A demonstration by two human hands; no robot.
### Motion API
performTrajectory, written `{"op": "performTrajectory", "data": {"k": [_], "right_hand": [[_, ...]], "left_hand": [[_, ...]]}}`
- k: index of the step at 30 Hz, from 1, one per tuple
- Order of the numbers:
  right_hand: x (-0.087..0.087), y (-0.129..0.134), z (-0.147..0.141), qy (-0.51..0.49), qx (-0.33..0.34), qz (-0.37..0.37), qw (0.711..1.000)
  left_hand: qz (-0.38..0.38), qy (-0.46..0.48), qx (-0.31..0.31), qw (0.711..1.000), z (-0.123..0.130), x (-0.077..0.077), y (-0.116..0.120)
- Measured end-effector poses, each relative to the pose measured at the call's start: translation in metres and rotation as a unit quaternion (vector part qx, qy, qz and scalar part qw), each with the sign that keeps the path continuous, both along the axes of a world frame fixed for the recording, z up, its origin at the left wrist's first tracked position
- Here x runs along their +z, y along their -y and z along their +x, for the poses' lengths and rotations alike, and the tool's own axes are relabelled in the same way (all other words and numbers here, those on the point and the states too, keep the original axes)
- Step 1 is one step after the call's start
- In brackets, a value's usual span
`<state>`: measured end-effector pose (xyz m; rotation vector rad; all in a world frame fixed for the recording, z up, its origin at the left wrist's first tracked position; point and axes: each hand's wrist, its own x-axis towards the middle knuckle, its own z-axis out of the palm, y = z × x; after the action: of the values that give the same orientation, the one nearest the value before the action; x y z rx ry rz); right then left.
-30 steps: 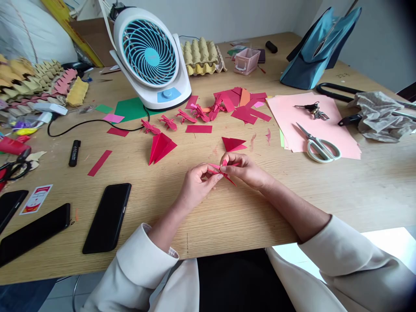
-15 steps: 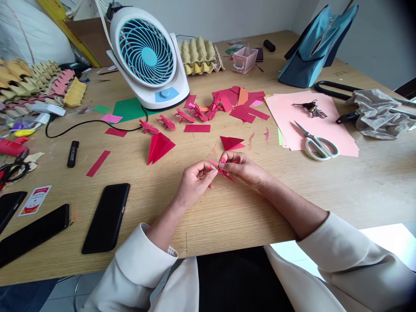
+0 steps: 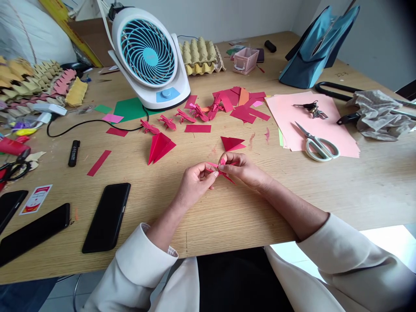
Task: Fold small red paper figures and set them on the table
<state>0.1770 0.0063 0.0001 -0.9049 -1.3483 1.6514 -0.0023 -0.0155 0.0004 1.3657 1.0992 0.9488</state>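
A small folded red paper piece (image 3: 226, 177) with thin points is pinched between both hands above the table. My left hand (image 3: 196, 181) grips its left side between thumb and fingers. On its upper right side, my right hand (image 3: 243, 170) pinches it with thumb and forefinger. The fingertips nearly meet and hide much of the folds. Just beyond the hands lies a folded red triangle (image 3: 232, 143). Another larger folded red piece (image 3: 160, 148) rests to the left. Behind them, several small folded red figures (image 3: 168, 122) stand in a row beside a flat red strip (image 3: 198, 128).
A white fan (image 3: 147, 56) stands at the back. White-handled scissors (image 3: 319, 147) and keys lie on pink paper (image 3: 292, 130) at the right. A black phone (image 3: 106, 218) and a marker (image 3: 74, 153) lie left; a blue bag (image 3: 308, 56) stands back right.
Both hands keep their pinch on the red paper, which has tilted very slightly between the fingers. The whole view has shifted a little.
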Motion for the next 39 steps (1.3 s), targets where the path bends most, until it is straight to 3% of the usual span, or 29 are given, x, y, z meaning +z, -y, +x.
{"op": "performTrajectory", "data": {"k": [8, 19, 28, 34, 39], "right_hand": [[0.001, 0.001, -0.001, -0.008, -0.006, 0.000, 1.000], [-0.001, 0.001, 0.000, 0.002, -0.013, 0.026, 1.000], [0.005, 0.001, 0.001, -0.009, -0.004, 0.027, 1.000], [0.001, 0.002, 0.001, -0.009, -0.005, 0.029, 1.000], [0.001, 0.002, -0.001, -0.023, -0.010, 0.018, 1.000]], "left_hand": [[-0.044, 0.051, 0.040, 0.997, 0.009, 0.003, 0.004], [0.006, 0.014, 0.048, 0.999, 0.008, -0.007, 0.006], [0.069, -0.037, 0.035, 0.996, 0.006, 0.001, 0.008], [0.080, -0.072, 0.064, 0.992, 0.009, 0.001, 0.011], [0.097, -0.045, 0.076, 0.991, 0.012, -0.002, 0.012]]}}
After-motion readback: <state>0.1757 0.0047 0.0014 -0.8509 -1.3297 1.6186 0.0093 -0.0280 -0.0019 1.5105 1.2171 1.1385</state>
